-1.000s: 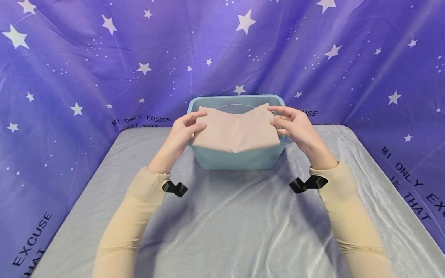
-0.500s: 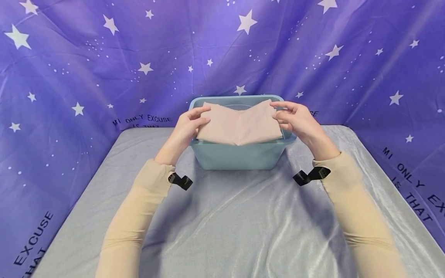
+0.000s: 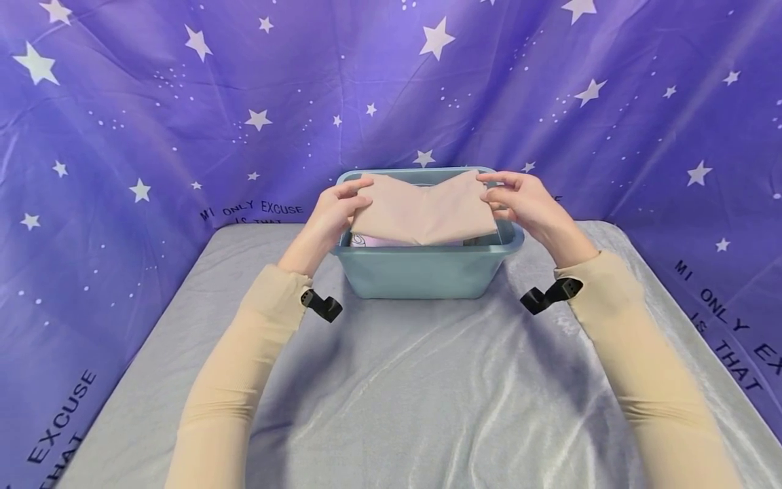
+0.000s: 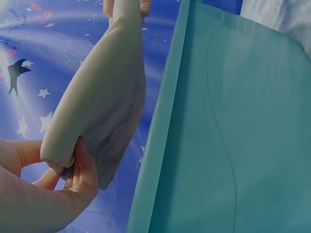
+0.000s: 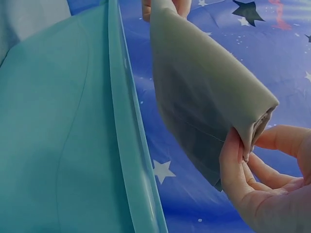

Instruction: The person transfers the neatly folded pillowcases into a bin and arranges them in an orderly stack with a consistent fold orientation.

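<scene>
A folded beige cloth (image 3: pixel 424 210) is held over the light blue plastic bin (image 3: pixel 424 275), sagging to a crease at its middle. My left hand (image 3: pixel 332 210) pinches the cloth's left end between thumb and fingers, and my right hand (image 3: pixel 528 204) pinches the right end the same way. In the left wrist view the folded cloth (image 4: pixel 104 92) hangs apart from the bin wall (image 4: pixel 155 121). Layered folds of the cloth (image 5: pixel 209 87) show at its end in the right wrist view. Under it, a pinkish thing with a black line drawing (image 3: pixel 359 240) is partly visible inside the bin.
The bin stands at the back of a table covered with shiny grey fabric (image 3: pixel 397 394). Purple curtain (image 3: pixel 305 81) with white stars encloses the back and both sides. A small black camera (image 3: pixel 322 304) is strapped at each wrist.
Both hands have lifted the cloth and moved it slightly back. Its lower edge has risen above the bin's front rim, uncovering some contents. The bin has not moved.
</scene>
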`<state>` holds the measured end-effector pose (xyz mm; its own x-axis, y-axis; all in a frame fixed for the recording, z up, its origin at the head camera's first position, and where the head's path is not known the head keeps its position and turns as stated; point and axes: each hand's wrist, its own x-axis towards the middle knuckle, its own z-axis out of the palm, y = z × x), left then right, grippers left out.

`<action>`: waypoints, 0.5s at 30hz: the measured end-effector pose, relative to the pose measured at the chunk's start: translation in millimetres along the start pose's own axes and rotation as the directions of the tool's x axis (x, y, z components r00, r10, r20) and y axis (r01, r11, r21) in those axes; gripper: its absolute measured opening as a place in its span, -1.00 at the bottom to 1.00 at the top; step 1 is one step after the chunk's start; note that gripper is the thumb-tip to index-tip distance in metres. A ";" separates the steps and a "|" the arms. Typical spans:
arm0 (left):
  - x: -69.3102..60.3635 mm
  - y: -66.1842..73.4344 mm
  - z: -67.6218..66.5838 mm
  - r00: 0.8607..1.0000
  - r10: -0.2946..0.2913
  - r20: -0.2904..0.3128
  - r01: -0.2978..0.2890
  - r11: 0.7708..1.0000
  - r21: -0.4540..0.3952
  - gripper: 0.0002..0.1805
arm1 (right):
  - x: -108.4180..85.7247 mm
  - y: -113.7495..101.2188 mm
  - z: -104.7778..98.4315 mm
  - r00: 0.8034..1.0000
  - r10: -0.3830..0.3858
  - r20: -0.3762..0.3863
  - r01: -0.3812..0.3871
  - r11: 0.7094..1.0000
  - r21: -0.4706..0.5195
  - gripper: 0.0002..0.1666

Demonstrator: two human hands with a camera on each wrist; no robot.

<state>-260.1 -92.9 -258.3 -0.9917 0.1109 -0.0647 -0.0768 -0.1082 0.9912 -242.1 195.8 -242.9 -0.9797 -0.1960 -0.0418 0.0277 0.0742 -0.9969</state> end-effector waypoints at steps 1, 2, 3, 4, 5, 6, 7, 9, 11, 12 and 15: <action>1.3 0.2 0.0 1.000 -0.007 -0.002 0.007 1.000 0.003 -0.55 | 0.9 -0.2 -0.8 1.000 0.005 0.001 -0.005 1.000 -0.017 -0.50; 2.4 0.4 0.1 1.000 -0.014 -0.002 0.014 1.000 0.002 -0.55 | 1.8 -0.5 -1.2 1.000 0.009 0.003 -0.009 1.000 -0.023 -0.50; 3.4 0.5 0.0 1.000 -0.020 -0.003 0.020 1.000 0.003 -0.55 | 3.0 -0.5 -1.9 1.000 0.012 0.007 -0.011 1.000 -0.028 -0.49; 4.5 0.5 0.1 1.000 -0.026 -0.005 0.026 1.000 0.002 -0.55 | 3.9 -0.8 -1.8 1.000 0.016 0.007 -0.016 0.999 -0.030 -0.49; 5.7 0.4 0.0 0.999 -0.033 -0.007 0.033 0.999 0.002 -0.54 | 5.1 -0.7 -2.1 1.000 0.020 0.007 -0.019 0.999 -0.031 -0.49; 6.8 0.2 0.0 0.999 -0.039 -0.010 0.039 0.999 0.001 -0.54 | 6.3 -0.6 -2.4 1.000 0.022 0.005 -0.022 0.999 -0.036 -0.49; 8.3 -0.3 0.1 0.999 -0.044 -0.013 0.044 0.999 0.002 -0.54 | 7.4 -0.2 -2.8 1.000 0.023 0.003 -0.023 0.999 -0.040 -0.49; 10.9 -1.2 0.0 0.998 -0.055 -0.020 0.055 0.998 0.004 -0.54 | 9.4 0.3 -3.0 1.000 0.024 -0.004 -0.024 0.999 -0.041 -0.50; 13.1 -2.3 0.3 0.998 -0.063 -0.028 0.063 0.998 0.011 -0.53 | 11.2 1.1 -3.6 1.000 0.023 -0.007 -0.023 0.999 -0.048 -0.50; 14.1 -2.9 0.5 0.997 -0.066 -0.033 0.066 0.998 0.014 -0.53 | 12.1 1.5 -3.7 1.000 0.024 -0.008 -0.024 0.999 -0.048 -0.50; 16.7 -4.9 1.1 0.996 -0.073 -0.051 0.074 0.997 0.023 -0.54 | 14.5 2.7 -4.4 0.999 0.032 -0.005 -0.032 0.998 -0.054 -0.48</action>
<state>-276.2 -89.4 -264.1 -0.9874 0.0682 -0.1428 -0.1479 -0.0768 0.9860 -257.1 197.5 -245.9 -0.9794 -0.1883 -0.0730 0.0482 0.1332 -0.9899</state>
